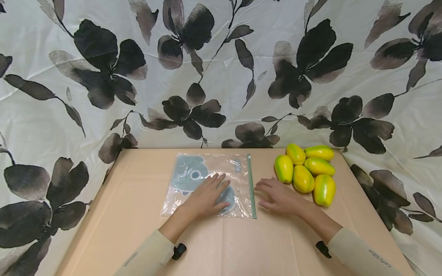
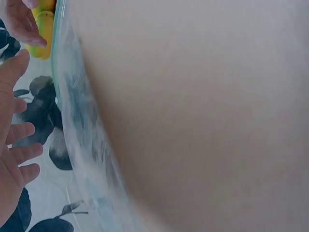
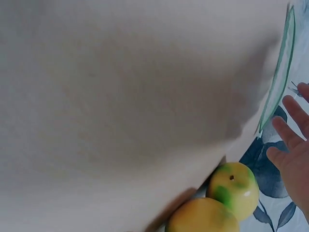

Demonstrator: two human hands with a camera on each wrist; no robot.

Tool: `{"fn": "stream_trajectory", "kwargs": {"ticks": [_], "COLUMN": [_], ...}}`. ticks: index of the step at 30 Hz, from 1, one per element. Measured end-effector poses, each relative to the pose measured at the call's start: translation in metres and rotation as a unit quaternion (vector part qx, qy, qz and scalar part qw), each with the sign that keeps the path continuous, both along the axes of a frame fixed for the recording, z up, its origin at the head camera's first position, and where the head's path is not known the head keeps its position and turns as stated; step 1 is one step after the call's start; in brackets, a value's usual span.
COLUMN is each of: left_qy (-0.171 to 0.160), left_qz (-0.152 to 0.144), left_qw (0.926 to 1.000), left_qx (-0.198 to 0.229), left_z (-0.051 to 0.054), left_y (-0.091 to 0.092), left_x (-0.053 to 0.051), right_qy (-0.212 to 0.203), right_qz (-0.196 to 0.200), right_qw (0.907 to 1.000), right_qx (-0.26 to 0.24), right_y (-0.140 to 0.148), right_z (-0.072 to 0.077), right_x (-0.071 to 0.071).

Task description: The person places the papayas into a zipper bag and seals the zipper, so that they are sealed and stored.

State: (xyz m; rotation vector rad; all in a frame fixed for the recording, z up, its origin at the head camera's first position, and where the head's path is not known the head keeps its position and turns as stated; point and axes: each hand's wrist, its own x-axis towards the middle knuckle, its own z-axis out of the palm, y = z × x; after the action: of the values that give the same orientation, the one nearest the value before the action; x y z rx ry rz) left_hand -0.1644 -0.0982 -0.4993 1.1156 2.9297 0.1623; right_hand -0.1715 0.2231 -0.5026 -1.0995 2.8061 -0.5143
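A clear plastic zip bag (image 1: 214, 161) with a blue-grey print lies flat on the table, its green zip edge (image 1: 252, 191) facing right. Over the bag's lower middle is my left hand (image 1: 207, 197), fingers spread and straight; in the left wrist view the left hand (image 2: 14, 145) shows its fingers apart, holding nothing. Just right of the zip edge, my right hand (image 1: 277, 197) is held with relaxed fingers and nothing in them. Several yellow-green mangoes (image 1: 304, 178) sit in a cluster beyond the right hand; two mangoes (image 3: 234, 188) also appear in the right wrist view.
The tan tabletop (image 1: 131, 214) has faint crease lines. Behind it and along both sides hangs a white cloth (image 1: 238, 96) with dark flower prints. Dark wrist-camera mounts (image 1: 179, 251) sit at both sleeve cuffs.
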Motion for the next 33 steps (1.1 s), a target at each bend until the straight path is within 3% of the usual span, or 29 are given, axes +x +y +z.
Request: {"fn": "stream_trajectory", "kwargs": {"ticks": [4, 11, 19, 26, 33], "left_qy": [-0.013, -0.021, -0.049, -0.053, -0.036], "left_qz": [-0.010, -0.014, -0.024, -0.023, -0.030], "left_qw": [0.9998, 0.9995, 0.9977, 0.9972, 0.9975], "left_qx": [0.013, 0.017, 0.041, 0.046, 0.054], "left_z": [-0.003, -0.010, -0.017, -0.023, -0.024], "left_y": [0.011, 0.028, 0.044, 0.054, 0.061], "left_x": [0.002, 0.003, 0.002, 0.001, -0.001], "right_qy": [-0.005, 0.021, 0.037, 0.032, -0.004], "right_qz": [0.016, 0.046, 0.044, 0.025, -0.022], "right_qw": [0.9998, 0.9987, 0.9983, 0.9992, 0.9993], "right_qx": [0.005, 0.004, 0.010, 0.003, 0.030], "right_y": [0.000, -0.002, -0.005, -0.009, -0.013], "right_z": [-0.004, -0.011, -0.018, -0.020, -0.021], "right_x": [0.000, 0.000, 0.001, 0.003, 0.008]}}
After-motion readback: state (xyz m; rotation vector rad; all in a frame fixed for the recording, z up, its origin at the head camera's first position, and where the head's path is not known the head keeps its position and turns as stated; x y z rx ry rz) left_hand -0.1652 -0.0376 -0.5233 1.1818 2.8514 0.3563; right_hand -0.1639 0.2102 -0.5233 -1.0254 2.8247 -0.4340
